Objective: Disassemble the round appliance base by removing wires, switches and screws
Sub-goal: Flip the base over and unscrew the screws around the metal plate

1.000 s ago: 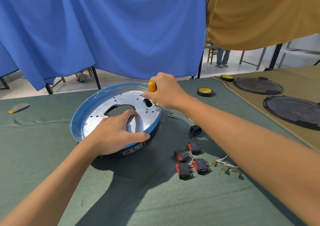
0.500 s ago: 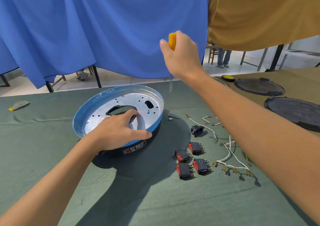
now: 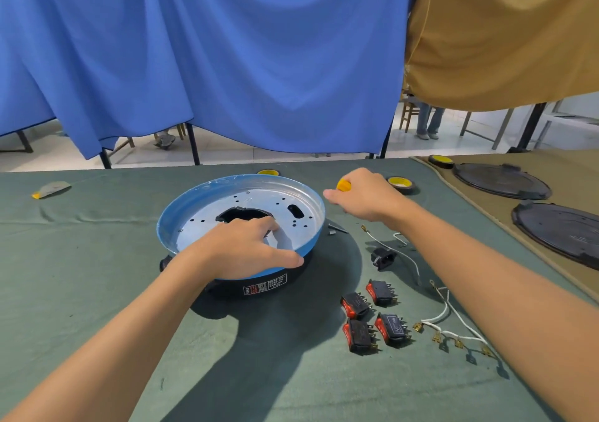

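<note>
The round appliance base (image 3: 194,201) has a blue rim, a silver metal plate inside and a black underside, and lies on the green cloth. My left hand (image 3: 243,250) grips its near rim, fingers reaching into the central hole. My right hand (image 3: 363,198) is closed around a yellow-handled screwdriver (image 3: 343,184) just right of the base's far rim; the shaft is hidden. Several black rocker switches with red buttons (image 3: 372,318) lie to the right of the base. White wires with brass terminals (image 3: 450,327) and a black socket (image 3: 384,257) lie beside them.
Rolls of yellow tape (image 3: 400,183) sit behind the base and further right. Two black round lids (image 3: 557,230) rest on the tan cloth at right. A small grey-yellow object (image 3: 52,189) lies far left. Blue and tan curtains hang behind the table.
My right hand, raised high with the screwdriver half a second ago, has come back down to just right of the base's rim. My left hand has stayed on the base.
</note>
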A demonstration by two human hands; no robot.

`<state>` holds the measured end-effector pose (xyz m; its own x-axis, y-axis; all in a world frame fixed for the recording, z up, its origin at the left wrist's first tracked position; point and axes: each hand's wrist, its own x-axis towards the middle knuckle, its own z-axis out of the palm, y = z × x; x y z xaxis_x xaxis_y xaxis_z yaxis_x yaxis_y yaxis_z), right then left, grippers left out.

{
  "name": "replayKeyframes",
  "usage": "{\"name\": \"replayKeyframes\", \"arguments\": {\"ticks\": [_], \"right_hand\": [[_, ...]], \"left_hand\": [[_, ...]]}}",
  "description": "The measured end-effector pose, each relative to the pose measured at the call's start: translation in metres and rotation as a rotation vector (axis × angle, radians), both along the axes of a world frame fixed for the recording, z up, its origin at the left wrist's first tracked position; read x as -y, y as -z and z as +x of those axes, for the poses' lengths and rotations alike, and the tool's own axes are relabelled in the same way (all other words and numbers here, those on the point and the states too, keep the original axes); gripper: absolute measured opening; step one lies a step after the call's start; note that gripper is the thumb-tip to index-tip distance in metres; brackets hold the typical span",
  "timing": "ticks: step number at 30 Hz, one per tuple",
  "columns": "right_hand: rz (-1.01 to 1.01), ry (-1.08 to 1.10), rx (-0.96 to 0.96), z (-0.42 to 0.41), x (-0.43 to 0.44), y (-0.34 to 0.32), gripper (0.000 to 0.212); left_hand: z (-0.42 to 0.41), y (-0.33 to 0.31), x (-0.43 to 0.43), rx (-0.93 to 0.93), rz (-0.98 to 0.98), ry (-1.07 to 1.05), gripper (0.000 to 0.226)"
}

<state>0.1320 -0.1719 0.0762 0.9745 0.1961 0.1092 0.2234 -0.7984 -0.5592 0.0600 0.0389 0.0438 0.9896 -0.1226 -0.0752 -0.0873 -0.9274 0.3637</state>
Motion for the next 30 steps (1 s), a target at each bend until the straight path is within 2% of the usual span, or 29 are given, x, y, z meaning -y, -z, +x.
{"name": "replayKeyframes", "arguments": {"ticks": [3,6,9,11,12,14,16,18,22,25,30], "right_hand": [[-0.009,-0.004,-0.106,-0.014,-0.017,0.001,0.043],[-0.033,-0.03,-0.163,-0.021,-0.031,0.008,0.019],[-0.008,-0.017,-0.189,-0.027,-0.04,0.006,0.011],[-0.074,-0.029,-0.204,-0.032,-0.041,0.002,0.016],[-0.134,-0.051,-0.213,-0.035,-0.04,0.0,0.019],[-0.199,-0.093,-0.244,-0.041,-0.04,-0.002,0.017],[-0.177,-0.104,-0.259,-0.044,-0.041,-0.003,0.008],[-0.138,-0.092,-0.249,-0.042,-0.043,-0.005,0.012],[-0.073,-0.041,-0.215,-0.029,-0.046,-0.001,0.022],[-0.068,0.062,-0.137,-0.027,-0.049,0.006,0.019],[-0.158,-0.028,-0.226,-0.043,-0.039,-0.003,0.016]], "left_hand": [[-0.004,-0.004,0.005,0.005,0.039,-0.019,0.056],[-0.007,-0.004,0.014,0.019,0.084,-0.082,0.065],[-0.007,-0.003,0.022,0.033,0.12,-0.124,0.089],[-0.007,-0.006,0.02,-0.072,0.054,-0.107,0.12],[-0.008,-0.009,0.015,-0.116,-0.002,-0.092,0.125],[-0.007,-0.016,0.0,-0.093,-0.031,-0.083,0.111],[-0.004,-0.018,-0.018,-0.009,0.096,-0.081,0.078],[-0.001,-0.017,-0.032,0.003,0.206,-0.042,0.053],[-0.004,-0.012,-0.039,0.002,0.257,0.043,0.041],[-0.005,-0.008,-0.036,0.056,0.295,0.077,0.039],[-0.004,-0.004,-0.037,0.058,0.32,0.077,0.035]]}}
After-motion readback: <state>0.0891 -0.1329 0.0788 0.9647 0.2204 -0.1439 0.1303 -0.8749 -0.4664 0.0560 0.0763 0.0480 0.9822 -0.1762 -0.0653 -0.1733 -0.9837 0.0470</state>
